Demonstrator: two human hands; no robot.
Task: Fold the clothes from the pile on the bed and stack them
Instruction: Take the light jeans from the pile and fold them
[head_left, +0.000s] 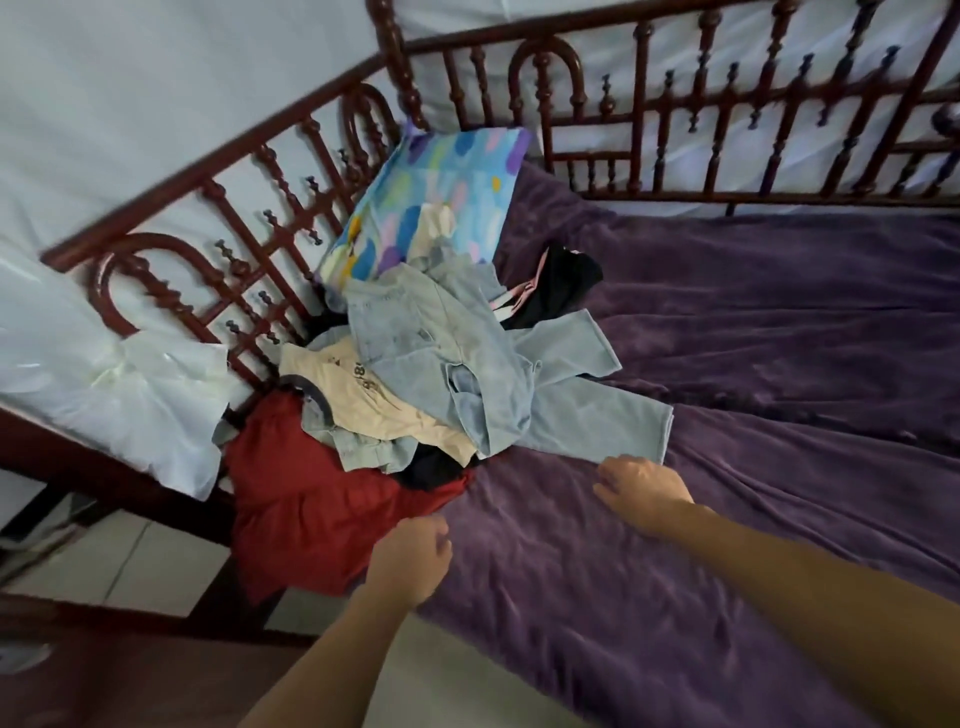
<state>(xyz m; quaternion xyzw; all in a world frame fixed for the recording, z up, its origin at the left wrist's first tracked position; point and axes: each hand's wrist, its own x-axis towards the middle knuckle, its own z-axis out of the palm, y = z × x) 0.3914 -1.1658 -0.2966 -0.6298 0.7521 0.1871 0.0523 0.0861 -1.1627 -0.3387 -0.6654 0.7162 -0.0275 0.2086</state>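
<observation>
A loose pile of clothes lies at the bed's left corner: a light blue denim garment (467, 358) on top, a cream printed shirt (374, 400) under it, a red garment (311, 514) at the front and a black item (561, 286) at the back. My right hand (641, 491) hovers just below the denim's lower hem, fingers curled downward, holding nothing. Beside the red garment's edge is my left hand (410, 561), fingers loosely curled; whether it pinches cloth is unclear.
A purple plush blanket (727, 519) covers the bed, with open room to the right. A colourful patterned pillow (431, 202) leans in the corner. Dark red wooden railings (675, 104) border the back and left. A white plastic bag (114, 395) hangs outside the left rail.
</observation>
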